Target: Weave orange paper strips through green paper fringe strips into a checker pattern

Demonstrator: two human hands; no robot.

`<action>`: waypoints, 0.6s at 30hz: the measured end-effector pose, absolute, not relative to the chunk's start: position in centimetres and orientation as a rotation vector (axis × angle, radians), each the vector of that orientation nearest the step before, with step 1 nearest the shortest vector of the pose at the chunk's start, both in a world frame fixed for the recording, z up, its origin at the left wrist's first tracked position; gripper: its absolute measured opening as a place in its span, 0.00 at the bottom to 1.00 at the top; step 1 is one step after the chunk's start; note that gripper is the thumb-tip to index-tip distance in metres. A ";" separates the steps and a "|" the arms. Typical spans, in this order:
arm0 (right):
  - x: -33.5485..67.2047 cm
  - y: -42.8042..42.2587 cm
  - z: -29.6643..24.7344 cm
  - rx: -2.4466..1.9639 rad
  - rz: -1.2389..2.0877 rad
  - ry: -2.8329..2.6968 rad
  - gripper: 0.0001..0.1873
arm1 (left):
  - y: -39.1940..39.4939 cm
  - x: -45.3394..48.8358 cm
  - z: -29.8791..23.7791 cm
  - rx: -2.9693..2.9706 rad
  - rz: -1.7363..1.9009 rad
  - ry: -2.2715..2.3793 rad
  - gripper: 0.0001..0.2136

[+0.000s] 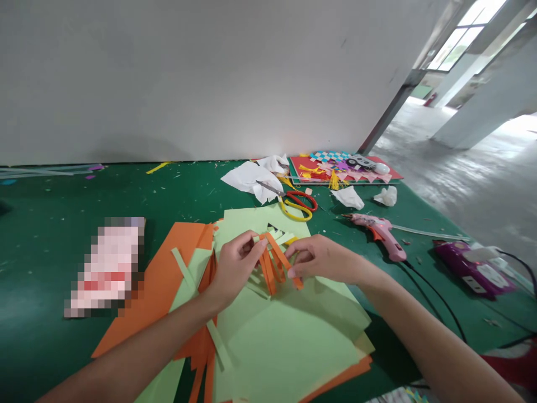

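Note:
Above a stack of light green paper sheets (289, 330), both hands are on a bundle of folded orange paper strips (268, 268). My left hand (237, 260) pinches the bundle's top between thumb and fingers. My right hand (323, 258) has its fingers closed on the strips' right side, near a lower orange end. Pale green strips (282, 238) and a bit of yellow show just behind the bundle; whether they are joined to it I cannot tell. Orange sheets (168, 268) and loose orange and green strips lie under and beside my left forearm.
Scissors (300, 204) with red and yellow handles lie beyond the paper, by crumpled white paper (251, 178). To the right are a pink glue gun (384, 232) with a cord and a purple power strip (474, 268). Decorated red sheets (304, 168) lie behind; a blurred packet (107, 266) sits left.

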State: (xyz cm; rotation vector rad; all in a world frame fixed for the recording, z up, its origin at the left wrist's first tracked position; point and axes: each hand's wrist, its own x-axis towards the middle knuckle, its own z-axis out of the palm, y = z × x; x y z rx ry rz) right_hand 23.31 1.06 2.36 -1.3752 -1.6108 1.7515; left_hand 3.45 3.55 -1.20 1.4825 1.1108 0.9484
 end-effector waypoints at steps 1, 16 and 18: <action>23.5 1.1 2.5 -1.382 1.740 -1.613 0.06 | 3.5 3.4 -1.2 1.491 0.946 1.104 0.16; 24.2 1.3 3.5 -1.300 1.082 -1.700 0.10 | 3.6 3.2 -0.9 1.630 0.857 0.806 0.07; 24.2 1.4 3.4 -1.293 1.056 -1.762 0.10 | 3.6 3.2 -0.9 1.619 0.848 0.801 0.07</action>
